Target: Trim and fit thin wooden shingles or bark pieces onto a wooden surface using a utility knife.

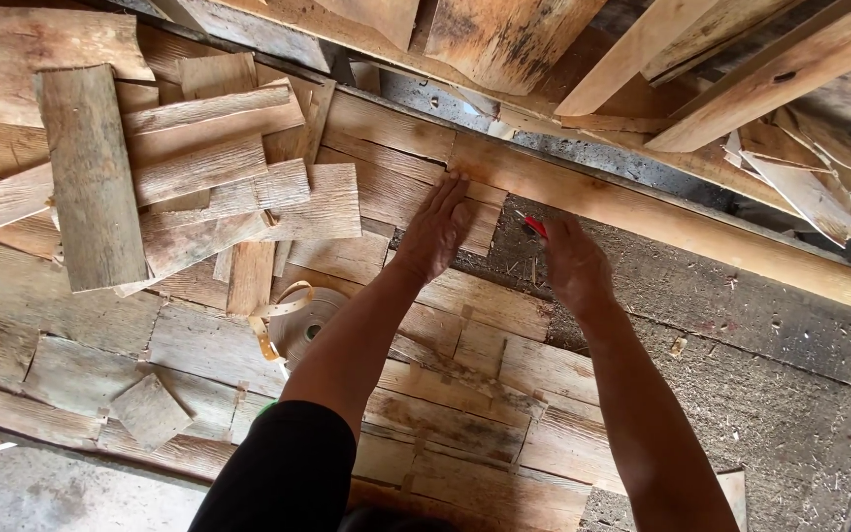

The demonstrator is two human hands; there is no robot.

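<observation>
My left hand (435, 229) lies flat, fingers together and stretched out, pressing on a thin wood veneer piece (401, 187) near a long wooden beam (662, 222). My right hand (573, 264) rests just right of it on the grey surface, closed around a small red tool (536, 226) whose tip shows beyond the fingers. Below both arms lies a patchwork of thin veneer strips (475, 394) joined by small tape pieces.
A roll of tan tape (302, 320) sits left of my left forearm. Loose veneer boards (91, 177) are piled at the upper left. Rough planks (731, 89) and scraps lie beyond the beam. Bare grey surface (760, 365) spreads to the right.
</observation>
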